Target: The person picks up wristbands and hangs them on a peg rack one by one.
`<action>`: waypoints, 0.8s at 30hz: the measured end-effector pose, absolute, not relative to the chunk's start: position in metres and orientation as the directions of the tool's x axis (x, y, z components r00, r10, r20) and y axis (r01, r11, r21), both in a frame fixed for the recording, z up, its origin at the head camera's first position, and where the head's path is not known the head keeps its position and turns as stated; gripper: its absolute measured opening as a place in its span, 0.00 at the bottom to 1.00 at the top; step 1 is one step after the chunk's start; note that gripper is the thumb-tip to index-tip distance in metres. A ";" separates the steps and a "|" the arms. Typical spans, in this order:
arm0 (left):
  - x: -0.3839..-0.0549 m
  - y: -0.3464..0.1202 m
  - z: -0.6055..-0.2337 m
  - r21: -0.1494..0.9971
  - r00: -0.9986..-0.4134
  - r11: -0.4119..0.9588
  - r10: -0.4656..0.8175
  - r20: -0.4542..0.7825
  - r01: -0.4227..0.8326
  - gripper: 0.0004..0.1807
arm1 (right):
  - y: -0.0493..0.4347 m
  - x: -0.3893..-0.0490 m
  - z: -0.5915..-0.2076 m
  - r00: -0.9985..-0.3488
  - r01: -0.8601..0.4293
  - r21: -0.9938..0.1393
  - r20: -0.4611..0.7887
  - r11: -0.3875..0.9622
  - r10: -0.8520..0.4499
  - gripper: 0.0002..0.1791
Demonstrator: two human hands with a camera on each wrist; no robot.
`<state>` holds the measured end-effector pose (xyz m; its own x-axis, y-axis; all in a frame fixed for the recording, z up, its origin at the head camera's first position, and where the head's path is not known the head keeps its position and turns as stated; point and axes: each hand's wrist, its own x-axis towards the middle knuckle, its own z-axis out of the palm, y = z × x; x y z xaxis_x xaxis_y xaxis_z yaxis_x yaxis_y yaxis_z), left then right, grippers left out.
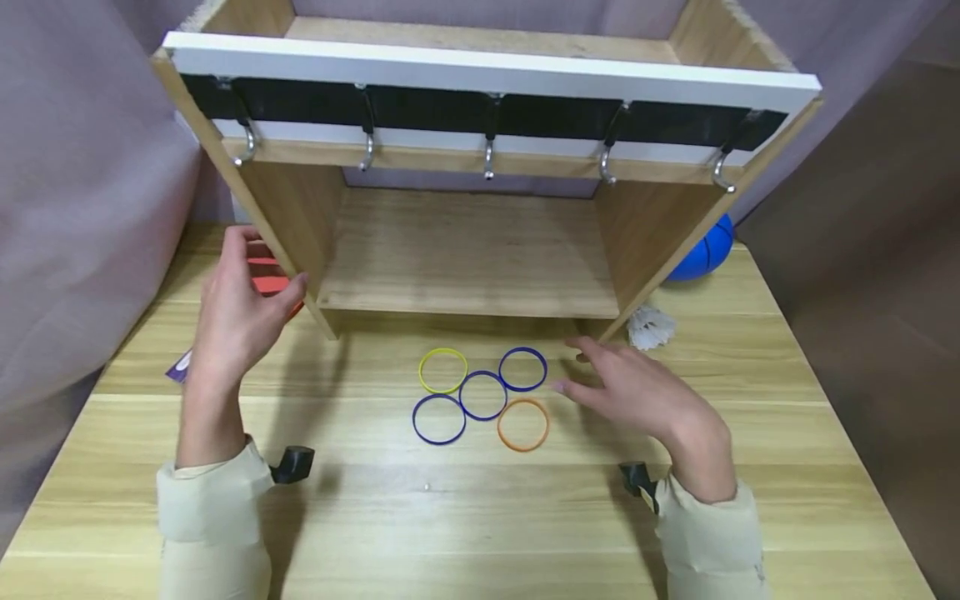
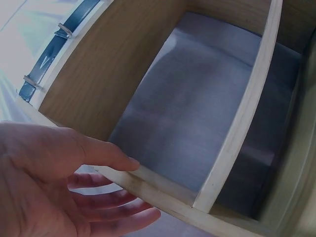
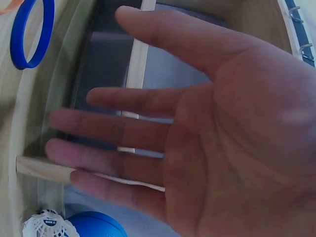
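A wooden shelf unit stands upright on the table, with a row of several metal hooks along its upper front. My left hand is at the left side panel, thumb on the inner side of its front edge and fingers on the outer side. Whether they press the wood, I cannot tell. My right hand reaches toward the foot of the right side panel, fingers spread and holding nothing. Beside its thumb lie several thin rings: a yellow ring, blue rings and an orange ring.
Right of the unit are a blue ball and a white shuttlecock. A red object shows partly behind my left hand, and a purple piece lies by that wrist. Grey cloth hangs behind the wooden table.
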<state>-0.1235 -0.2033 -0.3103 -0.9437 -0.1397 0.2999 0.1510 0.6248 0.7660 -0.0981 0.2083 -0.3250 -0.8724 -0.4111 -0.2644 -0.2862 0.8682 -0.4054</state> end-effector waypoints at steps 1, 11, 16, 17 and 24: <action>-0.124 -0.203 -0.310 0.765 -0.942 0.627 -0.145 0.302 0.149 0.27 | 0.209 -0.098 -0.325 -0.873 -0.279 -0.402 -0.273 0.872 -0.405 0.43; -0.125 -0.200 -0.309 0.743 -0.927 0.656 -0.184 0.326 0.132 0.23 | 0.215 -0.108 -0.333 -0.859 -0.259 -0.409 -0.318 0.875 -0.402 0.41; -0.124 -0.201 -0.310 0.737 -0.927 0.664 -0.186 0.326 0.126 0.23 | 0.216 -0.120 -0.352 -0.856 -0.281 -0.450 -0.282 0.848 -0.433 0.30; -0.124 -0.201 -0.311 0.736 -0.927 0.665 -0.186 0.326 0.125 0.23 | 0.216 -0.123 -0.358 -0.857 -0.290 -0.452 -0.269 0.843 -0.439 0.28; -0.124 -0.202 -0.310 0.733 -0.930 0.666 -0.172 0.326 0.133 0.23 | 0.211 -0.141 -0.386 -0.889 -0.329 -0.408 -0.170 0.852 -0.425 0.10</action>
